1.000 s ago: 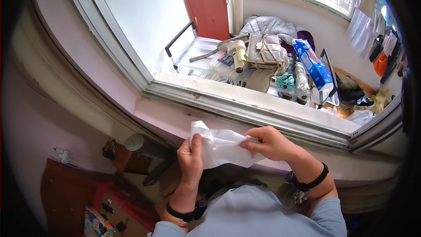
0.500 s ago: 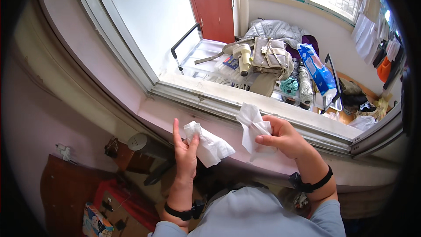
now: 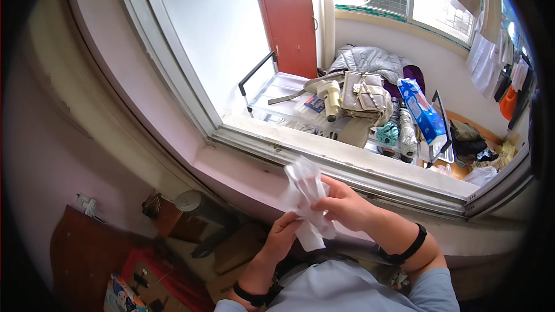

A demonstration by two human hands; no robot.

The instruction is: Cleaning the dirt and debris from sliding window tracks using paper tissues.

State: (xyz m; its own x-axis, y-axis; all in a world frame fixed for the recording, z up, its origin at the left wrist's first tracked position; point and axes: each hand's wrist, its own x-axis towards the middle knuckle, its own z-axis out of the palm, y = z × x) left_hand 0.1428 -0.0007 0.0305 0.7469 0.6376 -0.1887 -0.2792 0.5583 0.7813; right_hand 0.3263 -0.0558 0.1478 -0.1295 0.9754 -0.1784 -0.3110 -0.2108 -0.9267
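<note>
White tissues (image 3: 304, 185) are bunched together in front of me, just on the near side of the window sill, and their upper part is blurred by motion. My right hand (image 3: 348, 203) pinches them from the right, thumb on top. From the lower left, my left hand (image 3: 280, 236) is closed on the lower tissue (image 3: 313, 237), its thumb toward the other hand. The two hands almost meet, and I cannot tell where one tissue ends and the other begins. Right beyond them runs the metal window track (image 3: 272, 151).
Past the window frame, a rack with black handles (image 3: 258, 72) bears a grey handbag (image 3: 361, 95), a cream handheld appliance (image 3: 331, 98), folded umbrellas (image 3: 407, 130) and a blue tissue pack (image 3: 422, 110). Clothes hang at far right. A dark cylindrical object (image 3: 199, 211) stands lower left.
My hands, apart before with a tissue in each, have come together. The left moved right and down, the right moved left and down. The view has shifted slightly.
</note>
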